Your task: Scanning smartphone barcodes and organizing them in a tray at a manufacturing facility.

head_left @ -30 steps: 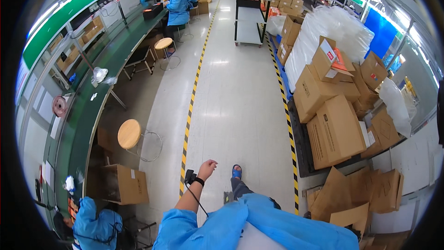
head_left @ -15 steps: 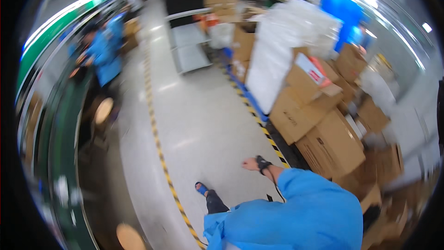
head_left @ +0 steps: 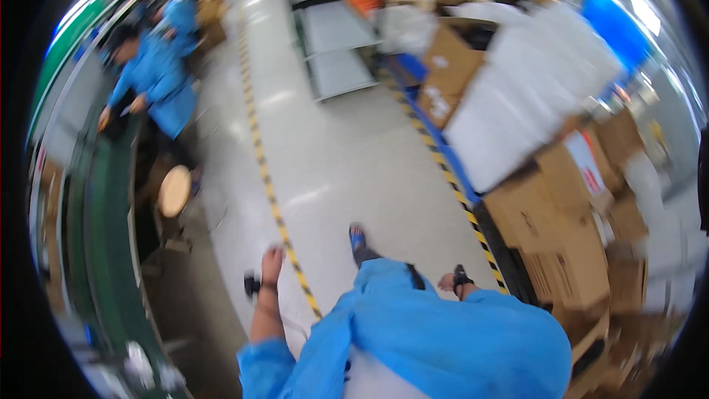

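Observation:
My left hand (head_left: 272, 260) swings out ahead of me over the yellow-and-black floor tape (head_left: 274, 210). A dark band with a black module (head_left: 252, 284) sits on that wrist. My right hand (head_left: 447, 281) hangs low beside my body, near the right-hand floor tape (head_left: 473, 220), and its wrist wears a similar black device (head_left: 461, 276). I see nothing held in either hand, but blur and the small size hide how the fingers lie. Below them are my blue smock (head_left: 436, 325) and one foot in a blue sandal (head_left: 357, 236) on the pale floor.
A grey shelf cart (head_left: 341, 48) stands ahead in the aisle. Cardboard boxes (head_left: 569, 251) and a white-wrapped stack (head_left: 521, 96) line the right. Along the left runs a green conveyor (head_left: 111, 251), with a round stool (head_left: 175, 191) and people in blue smocks (head_left: 159, 89).
My left hand and forearm have come into view. My right hand now appears lower and farther right. The cart and boxes look nearer, and the view has shifted along the aisle.

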A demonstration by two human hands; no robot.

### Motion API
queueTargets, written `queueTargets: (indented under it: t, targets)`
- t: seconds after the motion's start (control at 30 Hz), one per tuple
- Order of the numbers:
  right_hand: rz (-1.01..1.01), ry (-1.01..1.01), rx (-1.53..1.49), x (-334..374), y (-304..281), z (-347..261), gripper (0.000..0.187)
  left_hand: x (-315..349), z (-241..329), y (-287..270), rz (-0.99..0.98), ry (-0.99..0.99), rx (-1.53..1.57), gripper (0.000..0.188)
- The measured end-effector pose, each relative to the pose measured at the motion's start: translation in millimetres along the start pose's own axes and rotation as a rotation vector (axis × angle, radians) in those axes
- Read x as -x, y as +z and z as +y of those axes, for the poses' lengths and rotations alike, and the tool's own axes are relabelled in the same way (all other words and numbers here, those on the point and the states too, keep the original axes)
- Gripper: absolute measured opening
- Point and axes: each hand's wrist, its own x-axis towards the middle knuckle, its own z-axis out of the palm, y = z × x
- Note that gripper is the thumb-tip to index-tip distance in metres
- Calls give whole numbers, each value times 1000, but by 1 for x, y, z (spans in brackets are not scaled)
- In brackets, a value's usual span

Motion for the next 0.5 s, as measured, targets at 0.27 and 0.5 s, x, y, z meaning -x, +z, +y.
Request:
queueTargets:
  t: [0.27, 0.5]
  targets:
    - [-37, -197, 106, -150, -230, -283, 33, -168, -12, -75, 171, -320, 176, 29]
    - [121, -505, -55, -324, -464, -578, 26, -50, -232, -57, -173, -889, -180, 27]
